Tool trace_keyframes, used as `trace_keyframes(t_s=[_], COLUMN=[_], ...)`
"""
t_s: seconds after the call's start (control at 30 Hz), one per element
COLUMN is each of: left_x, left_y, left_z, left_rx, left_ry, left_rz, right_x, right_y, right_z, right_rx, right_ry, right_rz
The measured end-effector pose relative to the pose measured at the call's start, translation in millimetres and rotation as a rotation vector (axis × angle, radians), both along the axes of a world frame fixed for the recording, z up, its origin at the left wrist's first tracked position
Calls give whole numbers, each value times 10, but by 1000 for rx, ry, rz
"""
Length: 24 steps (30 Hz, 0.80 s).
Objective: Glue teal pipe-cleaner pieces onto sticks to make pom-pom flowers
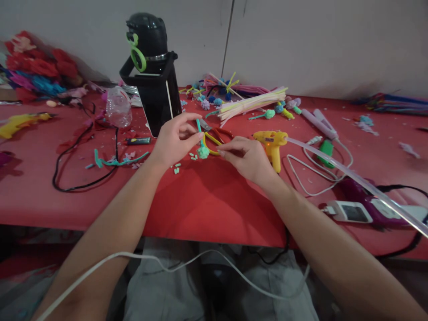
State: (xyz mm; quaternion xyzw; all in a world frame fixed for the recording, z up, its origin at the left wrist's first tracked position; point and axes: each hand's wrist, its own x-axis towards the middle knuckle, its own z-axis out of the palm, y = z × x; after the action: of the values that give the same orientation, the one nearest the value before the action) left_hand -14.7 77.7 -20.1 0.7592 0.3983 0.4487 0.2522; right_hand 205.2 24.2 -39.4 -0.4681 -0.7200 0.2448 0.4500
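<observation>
My left hand (175,140) is closed in a pinch on the teal stem of a fuzzy mint-green ball (203,152), which hangs down just over the table. To its right, my right hand (249,156) has thumb and forefinger pressed together; whatever lies between them is too small or hidden to make out. Behind the fingertips are cutting pliers (211,141) with yellow and red handles, partly covered by my hands. Small mint-green clippings (177,169) are scattered below my left hand. A yellow glue gun (272,143) with a long clear glue stick rests beside my right hand.
A tall black flask (154,89) stands behind my left hand. Pale pipe cleaners (254,104) lie in a bundle at the back, near another green ball (269,114). White cable (297,176) loops at the right; black cable (70,190) curves at the left. A white cord (187,263) crosses my lap.
</observation>
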Motion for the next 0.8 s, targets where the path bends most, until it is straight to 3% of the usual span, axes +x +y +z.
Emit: trace_keyframes(t_s=[0.17, 0.43, 0.6, 0.8], left_x=[24, 46, 45, 50], left_y=[-25, -74, -47, -14], left_z=[21, 91, 93, 109], left_rx=[-45, -168, -368, -612], left_ry=[-21, -93, -234, -397], left_rz=[3, 25, 95, 171], right_x=[0, -7, -17, -20], right_y=[34, 55, 37, 73], right_z=[-58, -130, -93, -146], right_rx=[49, -136, -129, -80], right_ry=[-46, -31, 11, -3], right_rz=[5, -37, -90, -35])
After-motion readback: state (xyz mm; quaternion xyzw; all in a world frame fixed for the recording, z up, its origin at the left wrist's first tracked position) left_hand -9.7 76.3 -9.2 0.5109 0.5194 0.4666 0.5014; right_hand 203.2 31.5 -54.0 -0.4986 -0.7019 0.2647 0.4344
